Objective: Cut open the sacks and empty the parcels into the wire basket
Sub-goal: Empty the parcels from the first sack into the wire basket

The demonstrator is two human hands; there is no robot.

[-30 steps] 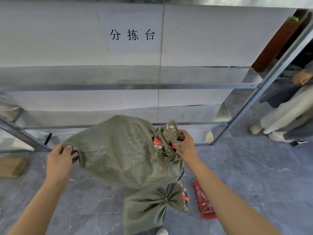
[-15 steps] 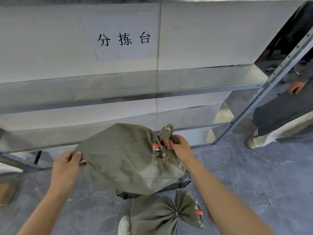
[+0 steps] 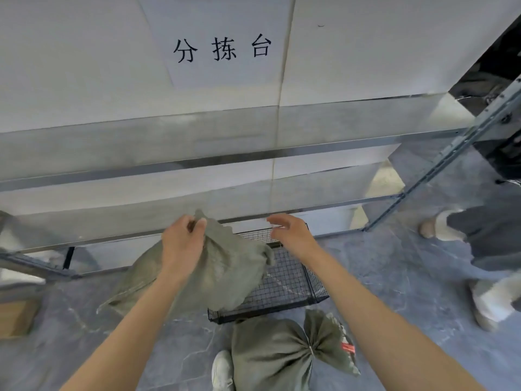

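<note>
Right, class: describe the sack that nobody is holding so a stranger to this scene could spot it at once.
Find the metal shelving with the paper sign; a wire basket sits on the floor before it. The tied sack lies on the basket's near side, beside a white shoe. Unlike the other sack, gripped by the left hand, it is untouched, its neck bound and red-tagged.

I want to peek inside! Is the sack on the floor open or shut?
Shut. The floor sack has its neck bunched and bound by a white tie.

I'm looking through one head camera, facing forward and down, close above the wire basket [image 3: 290,283] at six o'clock.
</note>
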